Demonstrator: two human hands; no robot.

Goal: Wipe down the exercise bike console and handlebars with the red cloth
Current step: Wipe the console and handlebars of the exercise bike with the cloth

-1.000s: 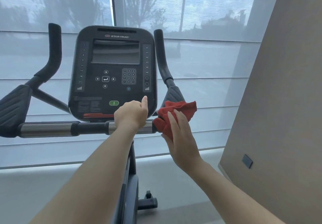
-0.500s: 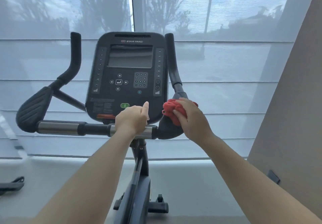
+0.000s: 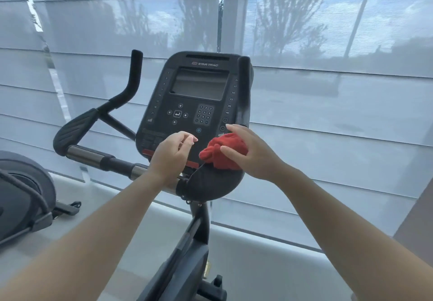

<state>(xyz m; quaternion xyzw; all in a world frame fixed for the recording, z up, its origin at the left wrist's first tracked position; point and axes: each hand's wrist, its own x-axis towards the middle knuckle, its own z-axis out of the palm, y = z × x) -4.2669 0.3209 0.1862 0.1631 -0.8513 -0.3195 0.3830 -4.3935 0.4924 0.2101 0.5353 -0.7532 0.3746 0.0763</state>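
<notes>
gripping the bunched red cloth (image 3: 222,156) between thumb and fingers, my right hand (image 3: 256,158) presses it on the right arm pad (image 3: 210,187). the upright handlebar (image 3: 243,90) rises just beyond, with the console (image 3: 196,94) up-left. my left hand (image 3: 168,158) is loosely curled and empty.

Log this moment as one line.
right hand: grips red cloth on right handlebar pad | left hand: holds nothing, before console
</notes>
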